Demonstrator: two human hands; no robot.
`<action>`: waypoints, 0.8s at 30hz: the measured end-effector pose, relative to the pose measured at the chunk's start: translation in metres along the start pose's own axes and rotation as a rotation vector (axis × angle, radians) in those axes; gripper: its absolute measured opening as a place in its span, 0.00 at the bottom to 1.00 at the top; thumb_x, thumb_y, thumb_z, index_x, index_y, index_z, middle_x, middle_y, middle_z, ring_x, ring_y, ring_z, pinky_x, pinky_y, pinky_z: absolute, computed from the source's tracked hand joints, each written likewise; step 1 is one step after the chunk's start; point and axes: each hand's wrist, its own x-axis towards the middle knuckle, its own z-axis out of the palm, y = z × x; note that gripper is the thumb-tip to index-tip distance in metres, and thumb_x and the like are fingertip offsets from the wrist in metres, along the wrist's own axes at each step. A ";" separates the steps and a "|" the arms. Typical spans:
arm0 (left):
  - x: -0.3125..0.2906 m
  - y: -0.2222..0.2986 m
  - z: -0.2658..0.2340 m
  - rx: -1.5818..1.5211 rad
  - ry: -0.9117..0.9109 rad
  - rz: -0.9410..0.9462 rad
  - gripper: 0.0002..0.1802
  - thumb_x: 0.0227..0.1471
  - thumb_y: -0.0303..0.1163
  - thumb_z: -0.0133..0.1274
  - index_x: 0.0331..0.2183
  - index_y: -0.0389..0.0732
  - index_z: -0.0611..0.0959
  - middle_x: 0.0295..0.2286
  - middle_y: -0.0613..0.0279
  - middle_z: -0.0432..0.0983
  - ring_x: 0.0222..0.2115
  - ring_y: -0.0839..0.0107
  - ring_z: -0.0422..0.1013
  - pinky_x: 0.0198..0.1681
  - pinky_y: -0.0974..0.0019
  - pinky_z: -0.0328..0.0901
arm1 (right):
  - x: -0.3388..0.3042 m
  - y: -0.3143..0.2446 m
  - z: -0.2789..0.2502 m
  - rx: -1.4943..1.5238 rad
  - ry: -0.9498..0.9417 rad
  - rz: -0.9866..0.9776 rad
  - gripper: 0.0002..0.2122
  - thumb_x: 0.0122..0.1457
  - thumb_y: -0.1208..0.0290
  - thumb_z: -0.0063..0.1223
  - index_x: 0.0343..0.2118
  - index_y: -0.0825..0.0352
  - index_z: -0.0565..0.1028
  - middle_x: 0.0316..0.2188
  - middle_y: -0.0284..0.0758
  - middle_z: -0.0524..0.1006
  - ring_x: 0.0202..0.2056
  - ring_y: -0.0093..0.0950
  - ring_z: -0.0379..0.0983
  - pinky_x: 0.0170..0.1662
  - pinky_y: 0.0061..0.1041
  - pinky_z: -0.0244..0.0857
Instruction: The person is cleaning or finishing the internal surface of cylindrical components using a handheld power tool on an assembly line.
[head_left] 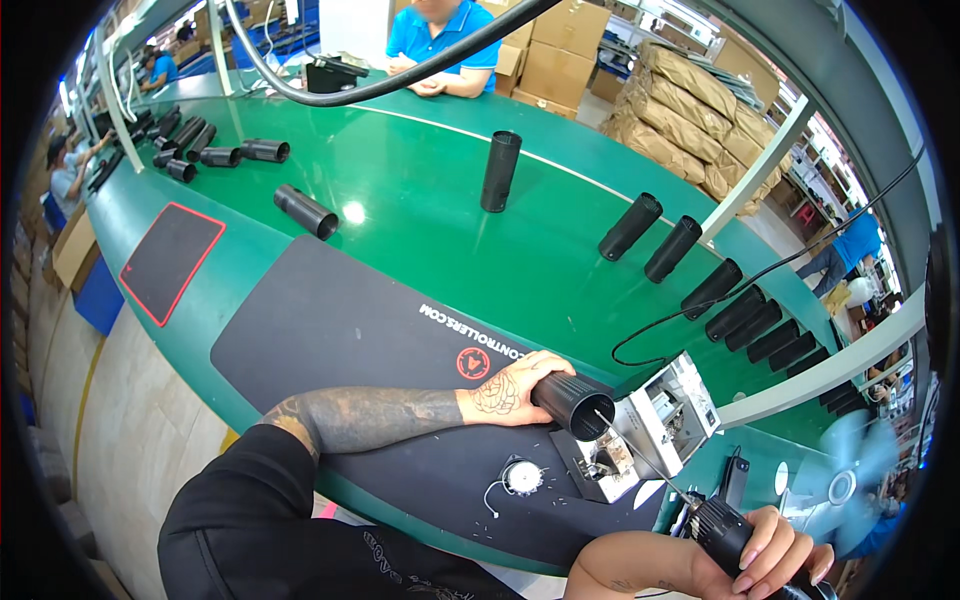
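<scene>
My left hand (512, 388) is wrapped round a black ribbed cylinder housing (566, 402), which lies tilted with its open end toward the right. A black electric screwdriver (722, 530) is gripped in my right hand (775, 562), at the lower right. Its long thin shaft (645, 455) runs up and left, and the tip reaches the open end of the housing. Whether it touches a screw inside is hidden. Beside the housing stands a metal fixture (665, 415) with an open frame. A small round silver-white part with a thin wire (522, 477) lies on the dark mat (400, 470).
More black cylinders stand in a row at the right (672, 248); others lie at the far left (265, 150). One cylinder (501, 172) stands upright mid-bench. A fan (842, 488) is at the right. A thick cable (390, 90) arcs overhead. Across the bench sits a person in blue (465, 45).
</scene>
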 end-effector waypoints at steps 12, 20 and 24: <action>-0.001 0.000 0.000 0.018 0.005 0.012 0.40 0.28 0.22 0.66 0.49 0.44 0.70 0.45 0.59 0.68 0.44 0.62 0.67 0.50 0.62 0.63 | 0.033 -0.044 0.038 -1.019 -0.199 1.189 0.16 0.57 0.60 0.52 0.48 0.57 0.69 0.20 0.23 0.68 0.20 0.17 0.64 0.31 0.20 0.59; -0.005 -0.015 0.011 -0.066 0.063 0.012 0.35 0.30 0.24 0.63 0.46 0.42 0.72 0.42 0.58 0.70 0.44 0.61 0.67 0.50 0.62 0.62 | 0.031 -0.042 0.028 -1.449 -0.445 1.509 0.16 0.50 0.68 0.55 0.42 0.60 0.65 0.18 0.23 0.70 0.17 0.15 0.66 0.30 0.16 0.59; -0.002 -0.031 0.022 -0.048 0.093 -0.017 0.33 0.31 0.21 0.64 0.44 0.41 0.72 0.42 0.59 0.70 0.40 0.65 0.70 0.45 0.65 0.66 | 0.029 -0.066 0.011 -1.494 -0.363 1.552 0.16 0.50 0.67 0.52 0.42 0.60 0.66 0.19 0.22 0.70 0.18 0.15 0.67 0.31 0.18 0.59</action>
